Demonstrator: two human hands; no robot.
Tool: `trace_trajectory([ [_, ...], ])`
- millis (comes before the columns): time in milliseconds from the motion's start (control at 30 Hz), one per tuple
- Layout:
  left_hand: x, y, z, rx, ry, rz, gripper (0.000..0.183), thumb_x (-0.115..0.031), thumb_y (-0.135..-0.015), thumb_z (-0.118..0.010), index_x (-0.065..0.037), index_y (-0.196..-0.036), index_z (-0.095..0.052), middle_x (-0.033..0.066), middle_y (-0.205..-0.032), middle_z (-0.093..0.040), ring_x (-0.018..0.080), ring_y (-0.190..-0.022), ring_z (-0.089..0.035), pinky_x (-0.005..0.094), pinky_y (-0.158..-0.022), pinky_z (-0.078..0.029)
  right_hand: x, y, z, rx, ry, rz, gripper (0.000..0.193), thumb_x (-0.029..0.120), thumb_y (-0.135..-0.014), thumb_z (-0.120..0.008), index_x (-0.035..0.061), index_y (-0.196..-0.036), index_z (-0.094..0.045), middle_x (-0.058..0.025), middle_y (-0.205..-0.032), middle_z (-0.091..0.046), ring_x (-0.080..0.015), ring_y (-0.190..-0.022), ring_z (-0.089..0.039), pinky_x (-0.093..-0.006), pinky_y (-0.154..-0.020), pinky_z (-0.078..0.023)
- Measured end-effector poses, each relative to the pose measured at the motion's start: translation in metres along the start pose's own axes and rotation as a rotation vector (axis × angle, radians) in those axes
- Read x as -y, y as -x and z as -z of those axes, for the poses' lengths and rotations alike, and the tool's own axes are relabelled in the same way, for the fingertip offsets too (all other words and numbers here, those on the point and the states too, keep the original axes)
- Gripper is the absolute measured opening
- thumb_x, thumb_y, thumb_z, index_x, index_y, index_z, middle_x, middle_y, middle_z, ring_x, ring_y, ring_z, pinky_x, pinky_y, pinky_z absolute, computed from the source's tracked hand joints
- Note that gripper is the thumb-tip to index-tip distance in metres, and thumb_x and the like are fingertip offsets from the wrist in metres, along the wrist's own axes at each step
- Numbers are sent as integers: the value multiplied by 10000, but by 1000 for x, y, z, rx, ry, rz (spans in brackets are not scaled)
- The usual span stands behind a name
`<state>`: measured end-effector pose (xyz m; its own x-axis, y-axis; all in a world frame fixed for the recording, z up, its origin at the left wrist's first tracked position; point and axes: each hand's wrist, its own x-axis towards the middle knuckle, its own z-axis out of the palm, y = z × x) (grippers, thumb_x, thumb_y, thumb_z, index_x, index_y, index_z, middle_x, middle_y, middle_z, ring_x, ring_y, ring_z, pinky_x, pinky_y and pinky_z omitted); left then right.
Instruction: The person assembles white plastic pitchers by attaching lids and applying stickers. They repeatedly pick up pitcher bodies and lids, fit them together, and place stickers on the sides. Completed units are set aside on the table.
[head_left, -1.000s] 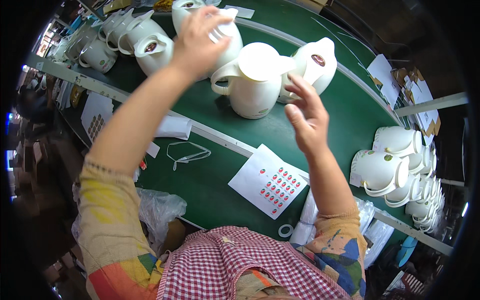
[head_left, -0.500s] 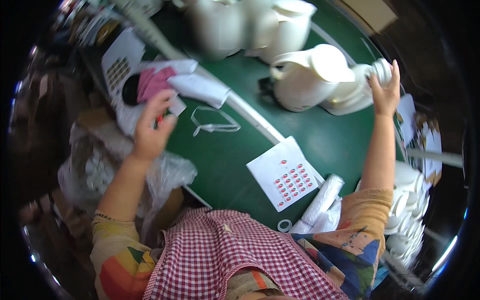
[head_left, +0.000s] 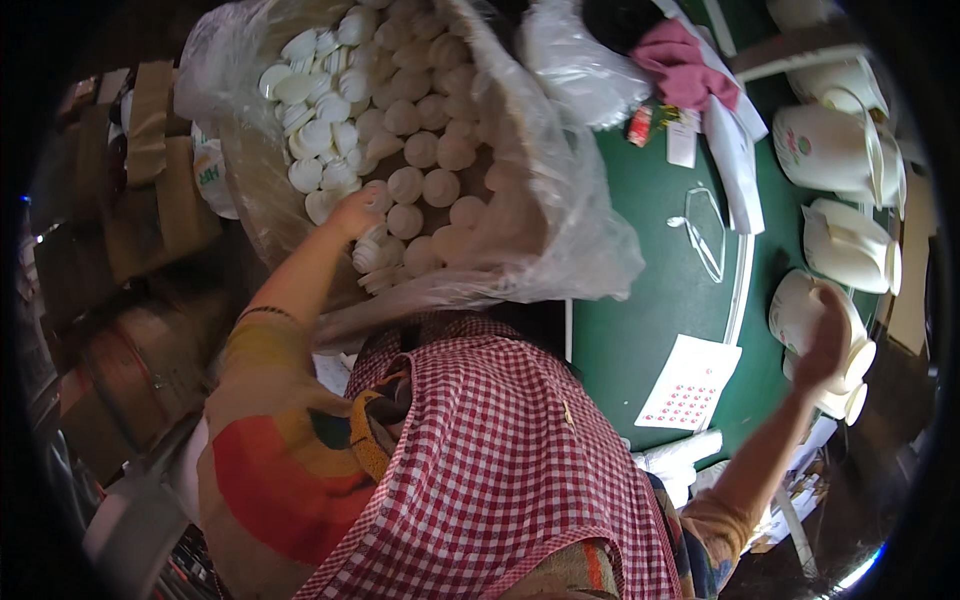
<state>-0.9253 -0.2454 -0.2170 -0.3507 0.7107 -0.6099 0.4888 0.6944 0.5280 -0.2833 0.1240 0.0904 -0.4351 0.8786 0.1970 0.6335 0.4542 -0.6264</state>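
Left hand (head_left: 360,212) down in the lined box (head_left: 590,235), fingers at one of the white lids (head_left: 422,150), curled narrow; cannot tell if the grip is closed. Lids are round, ridged, loose in a heap, thickest toward the box's far left corner, brown base showing between some. Right hand (head_left: 825,338) out over the bench (head_left: 645,300), blurred, in front of a pitcher (head_left: 792,305); cannot tell its grip or whether it touches. More white pitchers (head_left: 835,150) stand in a line along the bench's far edge, beyond the pale rail (head_left: 740,290); some have printed sides. Box liner spills over the bench's near edge. Between that edge and the rail: a thin clear loop (head_left: 715,240), then a sheet (head_left: 690,383) of small red stickers, corner at the rail. Pink cloth (head_left: 680,62) and white cloth (head_left: 735,170) lie at the bench's far left corner, small red item (head_left: 640,126) just beside. Clear plastic roll (head_left: 680,458) toward the right end. Brown cartons (head_left: 140,360) left of the box.
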Motion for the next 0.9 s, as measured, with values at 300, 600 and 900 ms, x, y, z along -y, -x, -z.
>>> trace_trajectory([
  [300, -47, -51, -40, -58, -537, -119, 846, -303, -687, -794, -191, -1409, -369, 123, -1431, -336, 341, -1348, -280, 557, -959, -399, 240, -54, -489, 1104, 337, 376, 567, 343, -753, -726, 123, -1235, -522, -127, -1217, -551, -316, -1028, -591, -432, -829, -511],
  [600, -50, -76, -64, -60, -604, -153, 766, -550, -632, -763, -182, -1258, -520, 142, -1339, -463, 398, -1245, -417, 599, -860, -453, 171, -16, -627, 913, 366, -14, 729, 339, -714, -774, 89, -1322, -459, -159, -1269, -506, -344, -1113, -554, -449, -920, -475],
  [900, -22, -106, -19, 267, -76, 62, 729, -391, -740, -737, -118, -1356, -460, 177, -1312, -552, 332, -1174, -545, 449, -920, -472, 110, -30, -606, 1416, -317, -754, 884, 290, -658, -774, 62, -1426, -400, -151, -1366, -490, -267, -1212, -497, -375, -1011, -405],
])
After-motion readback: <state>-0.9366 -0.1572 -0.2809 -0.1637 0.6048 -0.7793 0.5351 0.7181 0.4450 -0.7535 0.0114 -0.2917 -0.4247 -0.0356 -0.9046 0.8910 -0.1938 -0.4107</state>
